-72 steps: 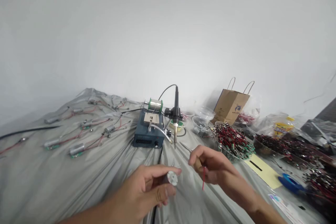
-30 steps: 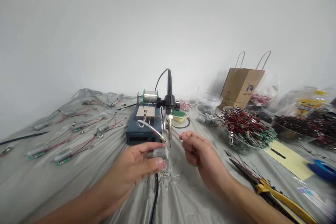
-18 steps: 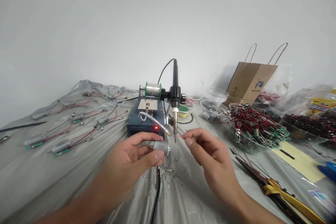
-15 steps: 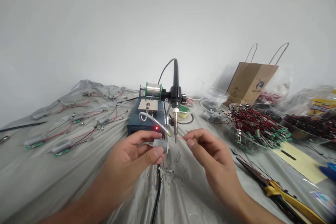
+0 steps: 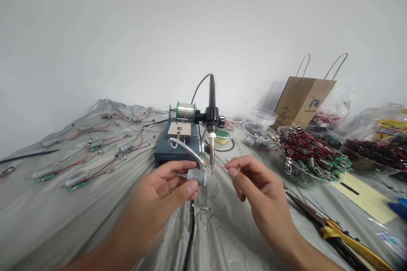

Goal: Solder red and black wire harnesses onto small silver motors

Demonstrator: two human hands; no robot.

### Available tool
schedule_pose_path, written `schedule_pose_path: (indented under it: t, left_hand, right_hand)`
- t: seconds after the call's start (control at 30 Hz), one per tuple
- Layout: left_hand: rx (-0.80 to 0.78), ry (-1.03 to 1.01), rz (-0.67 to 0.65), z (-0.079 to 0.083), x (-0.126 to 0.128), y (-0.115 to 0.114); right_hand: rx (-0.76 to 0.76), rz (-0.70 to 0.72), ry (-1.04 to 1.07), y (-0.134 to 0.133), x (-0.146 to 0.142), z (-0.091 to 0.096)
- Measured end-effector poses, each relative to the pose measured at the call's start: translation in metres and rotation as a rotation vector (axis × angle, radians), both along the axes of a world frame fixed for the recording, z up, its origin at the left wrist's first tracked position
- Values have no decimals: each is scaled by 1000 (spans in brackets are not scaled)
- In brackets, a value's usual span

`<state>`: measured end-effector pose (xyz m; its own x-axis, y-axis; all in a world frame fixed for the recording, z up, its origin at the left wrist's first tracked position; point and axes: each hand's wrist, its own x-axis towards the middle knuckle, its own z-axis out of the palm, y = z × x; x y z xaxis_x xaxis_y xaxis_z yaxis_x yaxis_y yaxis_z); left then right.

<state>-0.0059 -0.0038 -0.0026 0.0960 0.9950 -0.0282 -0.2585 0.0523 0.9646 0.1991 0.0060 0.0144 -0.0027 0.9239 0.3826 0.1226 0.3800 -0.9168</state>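
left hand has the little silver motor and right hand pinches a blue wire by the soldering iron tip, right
No, the wire is red, not blue, as the head view shows: the left hand has the little silver motor and the right hand pinches a red wire by the soldering iron tip.

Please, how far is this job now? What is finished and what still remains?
Done: wired motors lie on the grey sheet. In hand: the left hand holds a motor, the right hand pinches a red wire beside the soldering iron. Remaining: more motors sit in a clear bowl.
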Motion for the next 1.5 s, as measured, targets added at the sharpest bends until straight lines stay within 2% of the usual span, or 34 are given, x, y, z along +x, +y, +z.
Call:
schedule_pose_path:
  t: [0.33, 1.5]
  left_hand:
    - [48, 104, 24, 7, 1, -3]
    - [40, 77, 35, 5, 3, -2]
  right_hand:
    - [3, -11, -37, -2, 0, 1]
    - [38, -18, -52, -4, 0, 2]
